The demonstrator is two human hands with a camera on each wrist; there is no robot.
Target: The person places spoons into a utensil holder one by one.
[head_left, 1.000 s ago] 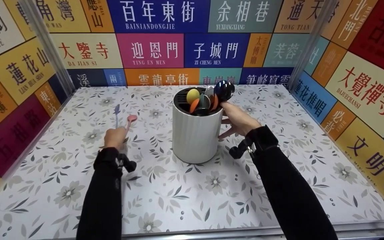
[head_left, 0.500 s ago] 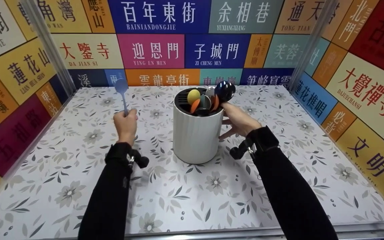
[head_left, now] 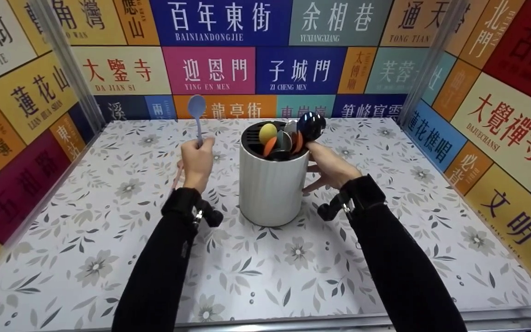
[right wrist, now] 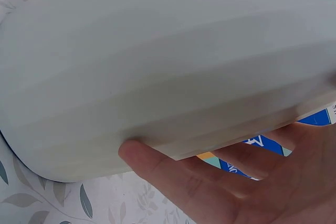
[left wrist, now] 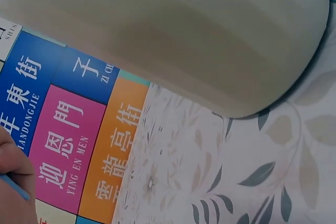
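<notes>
My left hand (head_left: 197,161) grips a blue spoon (head_left: 197,107) by its handle, bowl up, left of a white utensil holder (head_left: 272,191). In the left wrist view, a bit of the blue handle shows between the fingers at the lower left edge. My right hand (head_left: 332,163) holds the holder's right side near the rim. The right wrist view has the thumb (right wrist: 152,163) pressed on the white wall and the other fingers reaching round behind it. Several utensils stand in the holder, including a dark ladle (head_left: 310,125) and one with a yellow head (head_left: 268,133).
A pink spoon (head_left: 176,178) lies on the table beside my left hand, partly hidden by it. Slots in the holder's black insert (head_left: 251,137) show on its left side. Panels with printed characters (head_left: 210,69) wall in the floral tabletop (head_left: 256,276) at the back and sides.
My left hand has lifted the blue spoon from beside the pink spoon, turned it bowl up and brought it right, closer to the holder. The right hand and the holder have stayed put.
</notes>
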